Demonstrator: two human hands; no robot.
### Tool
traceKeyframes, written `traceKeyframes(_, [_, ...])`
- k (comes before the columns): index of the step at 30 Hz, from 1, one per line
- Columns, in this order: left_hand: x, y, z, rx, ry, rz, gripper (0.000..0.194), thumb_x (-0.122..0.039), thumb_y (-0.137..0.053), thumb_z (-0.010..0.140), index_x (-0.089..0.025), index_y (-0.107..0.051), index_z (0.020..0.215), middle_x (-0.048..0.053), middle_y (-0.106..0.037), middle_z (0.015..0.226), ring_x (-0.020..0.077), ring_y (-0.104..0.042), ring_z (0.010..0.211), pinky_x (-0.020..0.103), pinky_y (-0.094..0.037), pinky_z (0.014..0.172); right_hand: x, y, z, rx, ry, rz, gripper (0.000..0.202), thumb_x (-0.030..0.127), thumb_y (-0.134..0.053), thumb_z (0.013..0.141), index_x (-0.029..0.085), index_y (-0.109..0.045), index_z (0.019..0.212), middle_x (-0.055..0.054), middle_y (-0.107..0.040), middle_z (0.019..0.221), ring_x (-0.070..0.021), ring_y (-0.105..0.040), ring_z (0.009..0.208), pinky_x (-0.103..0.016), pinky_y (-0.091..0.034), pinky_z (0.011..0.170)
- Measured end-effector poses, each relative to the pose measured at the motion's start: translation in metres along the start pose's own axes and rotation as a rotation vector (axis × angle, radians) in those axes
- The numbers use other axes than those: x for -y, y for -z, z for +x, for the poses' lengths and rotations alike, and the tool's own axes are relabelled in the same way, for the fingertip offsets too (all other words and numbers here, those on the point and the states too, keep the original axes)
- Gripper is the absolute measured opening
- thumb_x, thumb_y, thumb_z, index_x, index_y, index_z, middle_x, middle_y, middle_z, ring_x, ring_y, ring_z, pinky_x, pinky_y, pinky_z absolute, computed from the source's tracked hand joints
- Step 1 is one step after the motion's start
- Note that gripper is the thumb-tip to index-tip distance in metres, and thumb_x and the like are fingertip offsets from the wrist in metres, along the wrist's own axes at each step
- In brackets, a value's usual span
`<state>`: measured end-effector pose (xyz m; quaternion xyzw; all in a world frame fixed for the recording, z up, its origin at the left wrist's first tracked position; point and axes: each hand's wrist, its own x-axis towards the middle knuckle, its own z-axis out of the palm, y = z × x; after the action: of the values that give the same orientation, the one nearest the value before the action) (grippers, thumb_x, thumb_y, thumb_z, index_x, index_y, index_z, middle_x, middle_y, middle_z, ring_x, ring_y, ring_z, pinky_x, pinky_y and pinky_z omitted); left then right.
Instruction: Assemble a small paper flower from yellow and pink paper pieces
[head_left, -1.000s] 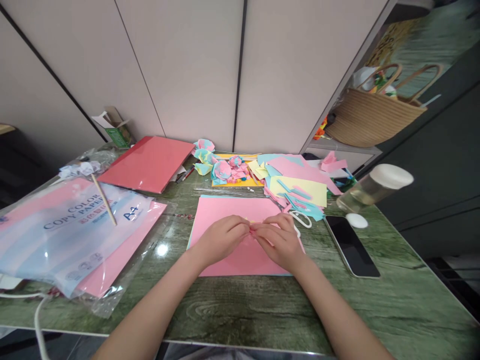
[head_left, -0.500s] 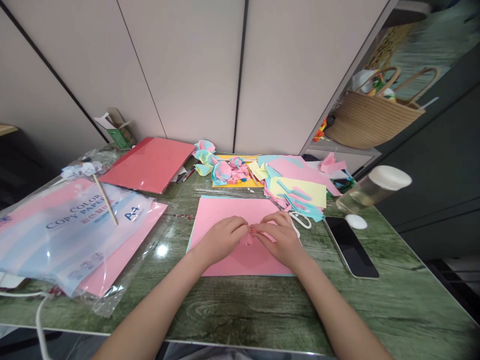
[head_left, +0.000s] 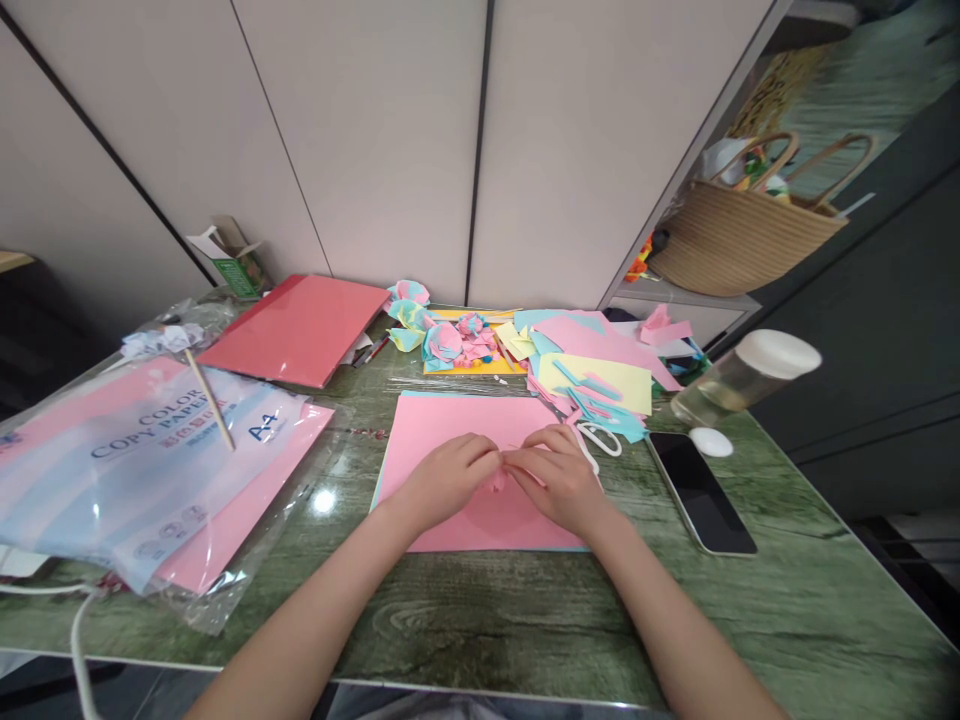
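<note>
My left hand and my right hand meet fingertip to fingertip over a pink paper sheet lying flat on the green table. Between the fingertips both hands pinch a small pink paper piece, mostly hidden by the fingers. White-handled scissors lie just right of my right hand, partly behind it.
A plastic pack of colour copy paper with a wooden stick lies at left, a red folder behind it. Paper flowers and paper scraps sit at the back. A phone, white cap and jar are right; a basket on a shelf.
Both hands stay together over the pink sheet; the fingertips have shifted slightly, working the small pink piece. The view moved a little.
</note>
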<state>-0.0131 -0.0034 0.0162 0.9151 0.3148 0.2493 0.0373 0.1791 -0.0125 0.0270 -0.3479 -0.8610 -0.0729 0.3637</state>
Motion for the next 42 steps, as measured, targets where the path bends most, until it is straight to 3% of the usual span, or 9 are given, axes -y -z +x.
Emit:
traceKeyframes(5, [-0.003, 0.002, 0.001, 0.018, 0.069, -0.1, 0.02, -0.011, -0.037, 0.084, -0.018, -0.055, 0.079, 0.003, -0.057, 0.081, 0.0134, -0.053, 0.079, 0.026, -0.045, 0.069, 0.0, -0.001, 0.0, -0.023, 0.004, -0.003, 0.013, 0.013, -0.055, 0.079, 0.021, -0.065, 0.083, -0.001, -0.062, 0.068, -0.013, -0.056, 0.072, -0.031, -0.037, 0.071])
traceKeyframes(8, [-0.007, 0.01, 0.004, -0.005, 0.222, -0.367, 0.011, -0.018, -0.042, 0.084, -0.018, -0.052, 0.089, 0.003, -0.059, 0.086, 0.0125, -0.056, 0.078, 0.026, -0.046, 0.07, 0.002, 0.0, 0.002, -0.083, -0.061, 0.013, 0.009, 0.017, -0.057, 0.079, 0.02, -0.066, 0.08, -0.001, -0.06, 0.066, -0.0133, -0.054, 0.069, -0.03, -0.039, 0.069])
traceKeyframes(10, [-0.008, 0.015, 0.005, -0.073, 0.348, -0.621, 0.03, -0.025, -0.057, 0.077, -0.02, -0.046, 0.104, 0.006, -0.057, 0.099, 0.0122, -0.058, 0.08, 0.025, -0.048, 0.069, 0.004, 0.0, 0.003, -0.109, -0.151, 0.054, 0.008, 0.019, -0.058, 0.079, 0.02, -0.066, 0.078, -0.002, -0.059, 0.066, -0.0136, -0.054, 0.068, -0.03, -0.04, 0.066])
traceKeyframes(13, [-0.003, 0.018, 0.005, -0.124, 0.384, -0.847, 0.069, -0.027, -0.071, 0.063, -0.023, -0.033, 0.121, 0.012, -0.05, 0.116, 0.0165, -0.055, 0.096, 0.029, -0.049, 0.077, 0.004, -0.001, 0.002, -0.153, -0.268, 0.097, 0.007, 0.02, -0.059, 0.078, 0.02, -0.066, 0.078, -0.003, -0.058, 0.067, -0.0142, -0.054, 0.068, -0.03, -0.042, 0.064])
traceKeyframes(20, [0.003, -0.007, 0.006, -0.336, 0.454, -1.013, 0.089, -0.031, -0.071, 0.062, -0.029, -0.015, 0.132, 0.014, -0.037, 0.129, 0.0178, -0.05, 0.107, 0.037, -0.043, 0.09, 0.005, -0.004, 0.001, -0.322, -0.407, 0.097, 0.005, 0.02, -0.06, 0.076, 0.02, -0.065, 0.076, -0.002, -0.059, 0.067, -0.0152, -0.054, 0.068, -0.032, -0.044, 0.066])
traceKeyframes(25, [-0.014, -0.022, 0.007, -0.449, 0.66, -1.165, 0.07, -0.032, -0.06, 0.072, -0.027, -0.019, 0.129, 0.007, -0.048, 0.107, 0.0153, -0.055, 0.094, 0.031, -0.047, 0.077, 0.013, -0.007, 0.0, -0.353, -0.46, 0.136, 0.003, 0.018, -0.061, 0.076, 0.019, -0.064, 0.075, -0.002, -0.06, 0.067, -0.0146, -0.054, 0.067, -0.03, -0.044, 0.065])
traceKeyframes(32, [-0.025, -0.014, 0.009, -0.494, 0.622, -1.186, 0.065, -0.023, -0.067, 0.065, -0.026, -0.034, 0.12, 0.005, -0.045, 0.11, 0.0177, -0.05, 0.099, 0.03, -0.042, 0.085, 0.016, -0.012, -0.003, -0.364, -0.5, 0.139, 0.003, 0.021, -0.06, 0.076, 0.021, -0.063, 0.078, -0.002, -0.062, 0.07, -0.0152, -0.055, 0.07, -0.031, -0.045, 0.068])
traceKeyframes(37, [-0.024, -0.009, 0.01, -0.502, 0.695, -1.243, 0.05, -0.021, -0.062, 0.068, -0.024, -0.043, 0.114, 0.004, -0.05, 0.105, 0.0181, -0.051, 0.097, 0.03, -0.041, 0.083, 0.016, -0.014, -0.003, -0.365, -0.482, 0.113, 0.003, 0.022, -0.06, 0.076, 0.021, -0.063, 0.075, -0.002, -0.063, 0.069, -0.0154, -0.055, 0.069, -0.033, -0.043, 0.07])
traceKeyframes(42, [-0.023, -0.006, 0.01, -0.41, 0.858, -1.425, 0.049, -0.022, -0.06, 0.07, -0.025, -0.042, 0.115, 0.002, -0.055, 0.089, 0.0173, -0.055, 0.086, 0.03, -0.042, 0.076, 0.017, -0.015, -0.003, -0.323, -0.602, 0.179, 0.007, 0.026, -0.059, 0.077, 0.02, -0.061, 0.074, -0.001, -0.063, 0.071, -0.0155, -0.055, 0.071, -0.031, -0.043, 0.069])
